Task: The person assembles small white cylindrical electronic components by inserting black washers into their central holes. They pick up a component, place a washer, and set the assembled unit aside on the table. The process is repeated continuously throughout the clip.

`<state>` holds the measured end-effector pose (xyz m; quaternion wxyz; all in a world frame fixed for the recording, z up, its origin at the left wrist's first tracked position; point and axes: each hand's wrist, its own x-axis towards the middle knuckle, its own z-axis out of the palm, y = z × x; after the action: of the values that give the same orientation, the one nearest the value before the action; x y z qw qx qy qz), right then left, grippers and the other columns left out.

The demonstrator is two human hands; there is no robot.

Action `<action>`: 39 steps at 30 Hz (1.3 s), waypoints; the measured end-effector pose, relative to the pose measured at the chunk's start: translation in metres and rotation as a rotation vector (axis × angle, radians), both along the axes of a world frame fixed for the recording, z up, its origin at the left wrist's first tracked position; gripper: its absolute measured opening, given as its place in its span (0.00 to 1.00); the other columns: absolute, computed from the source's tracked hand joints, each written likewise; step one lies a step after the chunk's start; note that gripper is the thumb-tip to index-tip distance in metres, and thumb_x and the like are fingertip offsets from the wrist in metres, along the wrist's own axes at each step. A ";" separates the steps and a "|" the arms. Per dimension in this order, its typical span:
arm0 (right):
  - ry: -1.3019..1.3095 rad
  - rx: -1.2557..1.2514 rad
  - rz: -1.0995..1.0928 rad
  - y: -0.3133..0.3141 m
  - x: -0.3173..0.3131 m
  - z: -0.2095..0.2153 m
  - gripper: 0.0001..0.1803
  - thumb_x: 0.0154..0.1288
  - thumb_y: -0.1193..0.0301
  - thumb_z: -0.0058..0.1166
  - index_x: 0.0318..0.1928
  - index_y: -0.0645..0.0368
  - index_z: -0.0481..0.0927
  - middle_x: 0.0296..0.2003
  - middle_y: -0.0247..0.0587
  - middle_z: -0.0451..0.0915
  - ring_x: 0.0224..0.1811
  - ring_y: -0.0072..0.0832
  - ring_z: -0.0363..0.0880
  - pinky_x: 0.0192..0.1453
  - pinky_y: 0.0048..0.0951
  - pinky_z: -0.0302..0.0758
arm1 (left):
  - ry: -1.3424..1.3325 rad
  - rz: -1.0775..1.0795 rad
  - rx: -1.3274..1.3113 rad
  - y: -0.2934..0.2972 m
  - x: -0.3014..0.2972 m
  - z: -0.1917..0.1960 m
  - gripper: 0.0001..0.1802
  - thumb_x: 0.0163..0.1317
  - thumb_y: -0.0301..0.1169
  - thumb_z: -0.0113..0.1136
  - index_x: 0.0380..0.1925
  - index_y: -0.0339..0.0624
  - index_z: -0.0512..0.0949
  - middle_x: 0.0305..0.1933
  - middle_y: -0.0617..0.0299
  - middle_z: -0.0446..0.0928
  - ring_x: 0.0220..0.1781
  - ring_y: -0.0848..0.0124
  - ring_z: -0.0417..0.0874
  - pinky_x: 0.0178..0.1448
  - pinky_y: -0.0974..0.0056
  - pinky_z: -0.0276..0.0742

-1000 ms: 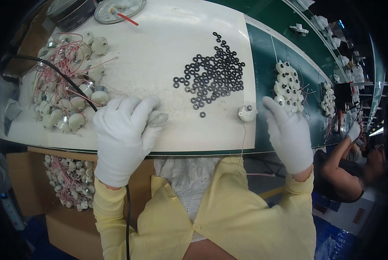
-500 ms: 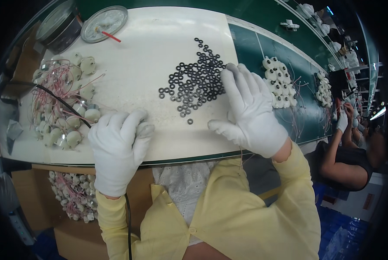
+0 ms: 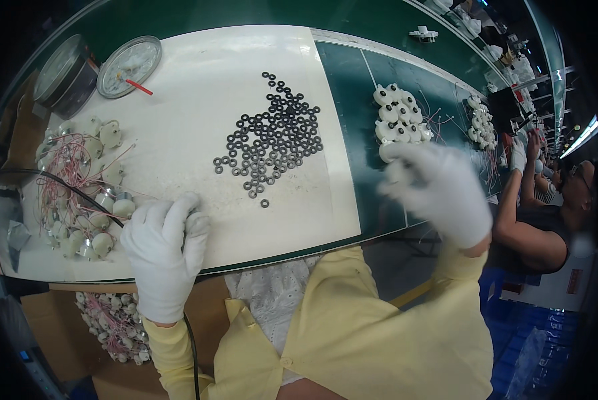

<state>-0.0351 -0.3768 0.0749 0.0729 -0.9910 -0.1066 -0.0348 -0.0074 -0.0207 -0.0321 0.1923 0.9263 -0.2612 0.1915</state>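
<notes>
The blurred right hand has swung from beside the black rings, mid-worktop, to the white round parts rightward, now nearest its half-curled grip, contents untellable, while the left hand stays curled at the front edge, any hold hidden.

Has wht worktop L, dk-grn section R. On wht: bears heap of wired pale units far L, round tin & lid behind, loose blk rings ctr. On grn: bears 2 clusters of pale units.
</notes>
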 end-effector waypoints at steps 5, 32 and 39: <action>0.160 -0.100 -0.354 -0.117 0.023 0.014 0.24 0.58 0.71 0.69 0.56 0.57 0.85 0.35 0.48 0.84 0.34 0.40 0.83 0.43 0.36 0.79 | -0.004 -0.031 0.015 0.000 0.000 0.003 0.13 0.67 0.31 0.65 0.50 0.44 0.81 0.36 0.60 0.78 0.39 0.56 0.78 0.46 0.52 0.72; -0.039 0.064 -0.356 -0.157 0.045 -0.032 0.20 0.64 0.80 0.56 0.57 0.61 0.82 0.43 0.48 0.88 0.45 0.37 0.88 0.53 0.35 0.83 | 0.114 -0.011 0.075 0.005 -0.011 0.008 0.26 0.57 0.31 0.71 0.57 0.45 0.79 0.46 0.58 0.79 0.49 0.54 0.78 0.58 0.49 0.71; -0.417 0.081 0.638 0.039 -0.002 0.031 0.14 0.59 0.74 0.61 0.46 0.58 0.86 0.38 0.39 0.85 0.36 0.39 0.82 0.45 0.35 0.77 | 0.255 -0.001 -0.168 0.007 -0.009 0.010 0.22 0.68 0.28 0.67 0.60 0.33 0.78 0.47 0.58 0.81 0.45 0.63 0.80 0.55 0.59 0.76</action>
<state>-0.0368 -0.3376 0.1060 0.0959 -0.8760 -0.4207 -0.2154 -0.0168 -0.0140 -0.0216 0.3007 0.9237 -0.2181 0.0934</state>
